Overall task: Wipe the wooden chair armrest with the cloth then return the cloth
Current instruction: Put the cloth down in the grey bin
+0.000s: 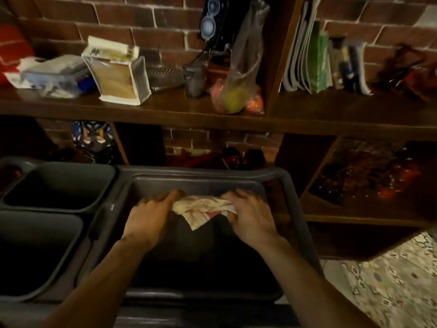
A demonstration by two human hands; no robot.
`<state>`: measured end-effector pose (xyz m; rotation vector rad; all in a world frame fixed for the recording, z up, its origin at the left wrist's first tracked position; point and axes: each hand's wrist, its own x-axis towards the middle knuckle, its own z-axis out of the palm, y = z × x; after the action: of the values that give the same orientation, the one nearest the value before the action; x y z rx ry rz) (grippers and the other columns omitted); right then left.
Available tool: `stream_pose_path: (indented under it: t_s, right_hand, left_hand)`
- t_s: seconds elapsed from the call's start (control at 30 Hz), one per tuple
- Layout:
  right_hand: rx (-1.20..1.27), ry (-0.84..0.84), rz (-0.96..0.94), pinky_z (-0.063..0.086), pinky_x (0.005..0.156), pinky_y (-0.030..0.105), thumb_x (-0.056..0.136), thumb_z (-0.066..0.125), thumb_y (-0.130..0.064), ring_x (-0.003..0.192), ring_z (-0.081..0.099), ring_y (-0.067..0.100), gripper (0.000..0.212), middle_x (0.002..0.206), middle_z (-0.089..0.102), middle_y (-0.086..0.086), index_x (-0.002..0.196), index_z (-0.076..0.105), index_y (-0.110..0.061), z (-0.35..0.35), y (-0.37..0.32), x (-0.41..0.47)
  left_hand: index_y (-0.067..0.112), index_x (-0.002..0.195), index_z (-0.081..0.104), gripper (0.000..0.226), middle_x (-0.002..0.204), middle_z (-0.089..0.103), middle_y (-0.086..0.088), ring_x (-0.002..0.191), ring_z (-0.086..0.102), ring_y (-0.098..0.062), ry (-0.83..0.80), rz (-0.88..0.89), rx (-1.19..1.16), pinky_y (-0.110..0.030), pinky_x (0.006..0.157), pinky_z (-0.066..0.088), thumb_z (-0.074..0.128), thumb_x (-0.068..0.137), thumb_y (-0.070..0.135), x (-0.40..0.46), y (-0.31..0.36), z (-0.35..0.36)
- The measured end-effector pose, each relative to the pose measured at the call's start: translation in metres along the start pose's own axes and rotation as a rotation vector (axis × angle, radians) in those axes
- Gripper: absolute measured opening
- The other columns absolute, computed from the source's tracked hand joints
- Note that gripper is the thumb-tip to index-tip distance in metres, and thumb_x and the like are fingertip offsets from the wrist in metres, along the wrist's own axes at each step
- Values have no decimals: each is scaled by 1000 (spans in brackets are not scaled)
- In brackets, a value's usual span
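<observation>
My left hand point(151, 215) and right hand point(248, 215) both grip the bunched cloth point(201, 209) over the large grey bin point(293, 197); no chair visible, so step uncertain: lifting out or returning.

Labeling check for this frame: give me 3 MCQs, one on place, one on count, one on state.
1. Where is the cloth?
A. On the shelf
B. Over the large grey bin
C. On the floor

2. How many hands hold it?
A. None
B. One
C. Two

3. The cloth is:
A. Bunched
B. Spread flat
C. Neatly folded

Key: 1 B, it hangs above the bin's dark inside. 2 C, the left hand and right hand each grip an end. 3 A, it is crumpled between them.
</observation>
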<state>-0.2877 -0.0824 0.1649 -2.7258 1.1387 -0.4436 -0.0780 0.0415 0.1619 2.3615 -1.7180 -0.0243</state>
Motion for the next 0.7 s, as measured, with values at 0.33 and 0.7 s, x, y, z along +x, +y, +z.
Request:
stream_pose_path:
  t_s: [0.33, 0.7]
  right_hand:
    - [56, -203, 12, 50, 86, 35, 78, 74, -16, 106, 61, 20, 41, 113, 66, -7, 114, 63, -34, 101, 36, 10]
    - [77, -733, 73, 41, 109, 41, 94, 57, -21, 136, 46, 25, 52, 150, 50, -5, 143, 50, -37, 161, 37, -18]
  left_hand:
    - [53, 137, 41, 66, 131, 62, 10, 111, 66, -22, -188, -90, 71, -36, 84, 54, 69, 85, 24, 9, -19, 101]
    - [44, 156, 21, 66, 168, 13, 11, 152, 21, -17, -577, -87, -69, -32, 120, 25, 54, 101, 28, -8, -45, 171]
